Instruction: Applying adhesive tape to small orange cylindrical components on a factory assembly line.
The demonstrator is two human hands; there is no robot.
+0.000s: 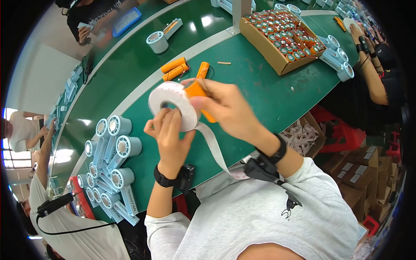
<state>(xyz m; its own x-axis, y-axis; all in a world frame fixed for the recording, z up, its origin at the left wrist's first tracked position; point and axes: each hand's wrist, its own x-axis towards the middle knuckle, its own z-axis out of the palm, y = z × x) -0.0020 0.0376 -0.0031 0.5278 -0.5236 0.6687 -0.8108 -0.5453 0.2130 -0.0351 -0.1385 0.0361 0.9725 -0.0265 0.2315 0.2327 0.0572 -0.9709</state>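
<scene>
My left hand (pixel 170 141) holds a large roll of white double-sided tape (pixel 189 116), its fingers hooked into the roll's central hole. A loose strip of tape (pixel 212 145) hangs from the roll down toward my shirt. Pinched in my right hand (pixel 229 108) is an orange cylindrical battery (pixel 195 90), pressed to the roll's upper right side. Another orange battery (pixel 209 116) shows partly beneath that hand. Just beyond lie a pair of orange batteries (pixel 173 67) with thin wires and a single orange battery (pixel 202 69).
Several light-blue handheld fans (pixel 123 146) are grouped on the green table at left. A cardboard box (pixel 281 65) full of wired batteries stands far right, beside a metal post (pixel 236 17). Below the right edge sits a box of paper strips (pixel 303 138). Other people work around the table.
</scene>
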